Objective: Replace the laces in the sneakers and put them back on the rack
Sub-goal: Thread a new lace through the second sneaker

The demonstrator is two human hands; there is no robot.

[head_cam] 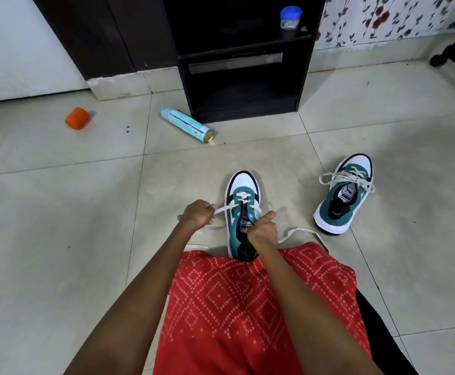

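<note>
Head view: the near sneaker (244, 186) sits on the floor (58, 212) by the knees, toe toward the rack (242, 104). The left hand (196, 215) pinches one end of the lace (222, 209) in its fingers. The right hand (262, 232) curls round the other end. Uneven pulls would likely leave unequal ends or slide the shoe.

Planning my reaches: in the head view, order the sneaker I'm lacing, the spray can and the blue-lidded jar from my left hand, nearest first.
1. Sneaker being laced, just right of the left hand.
2. Spray can, lying on the floor ahead.
3. Blue-lidded jar, up on the black rack.
</note>
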